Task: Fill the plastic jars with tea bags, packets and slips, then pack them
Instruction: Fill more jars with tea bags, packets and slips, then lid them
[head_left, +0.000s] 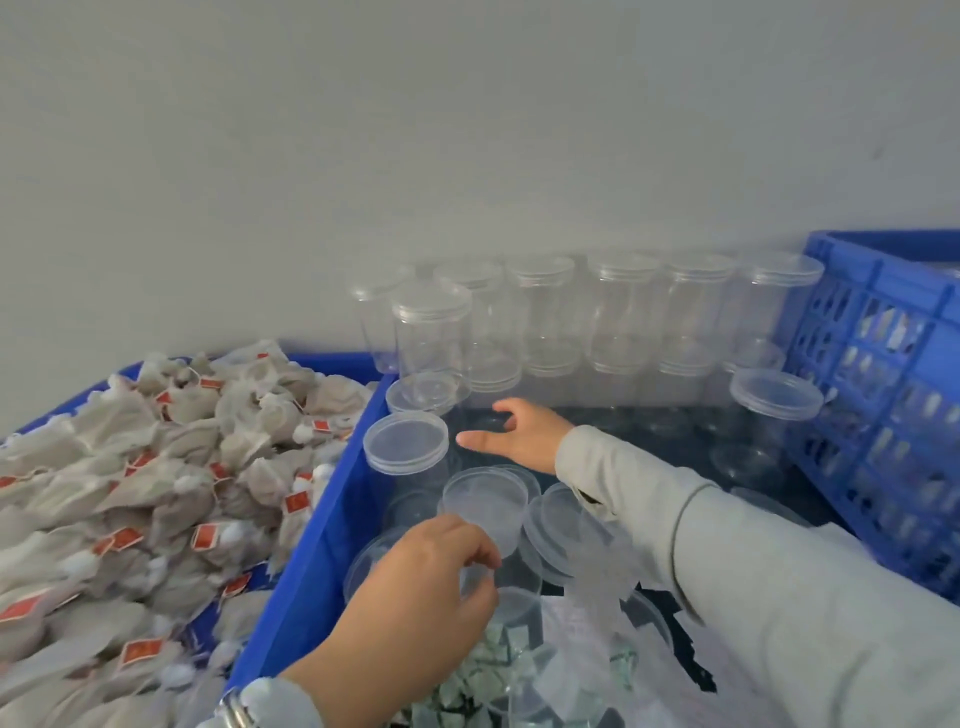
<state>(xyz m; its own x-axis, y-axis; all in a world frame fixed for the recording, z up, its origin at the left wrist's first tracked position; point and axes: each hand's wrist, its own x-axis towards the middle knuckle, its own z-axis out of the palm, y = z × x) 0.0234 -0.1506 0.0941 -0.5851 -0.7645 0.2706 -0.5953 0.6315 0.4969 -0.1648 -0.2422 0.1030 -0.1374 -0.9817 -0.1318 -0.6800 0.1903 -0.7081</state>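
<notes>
Head-camera view, looking down at a packing station against a plain grey wall (363, 130).

Lower left: a blue bin (332, 499) heaped with tea bags (156, 467), greyish pouches with red paper tags and white string ends.

Centre: a dark work surface (675, 441) crowded with clear plastic jars. Against the wall, a row of lidded jars (545, 312) stacked two high, one extra jar (431, 332) standing just in front at the left end. Nearer the camera, more jars seen from above, among them a lidded jar (406, 441) just beside the bin's wall and an open jar (485, 501) between the two hands.

Right edge: a blue slatted crate (883, 415), with something pale visible through its slots, too unclear to name.

Left hand (415, 587), low in the frame: fingers curled downward, fingertips pinching the rim of a clear jar (511, 597). A metal watch band (236, 714) at the wrist.

Right hand (514, 434), in a grey sleeve (753, 571), reaching across toward the stacked row: fingers loosely spread, thumb pointing left, holding nothing that can be seen, above the dark surface.

Bottom centre: a clear bag of small green-and-white packets (483, 680), under and just right of the left wrist.
</notes>
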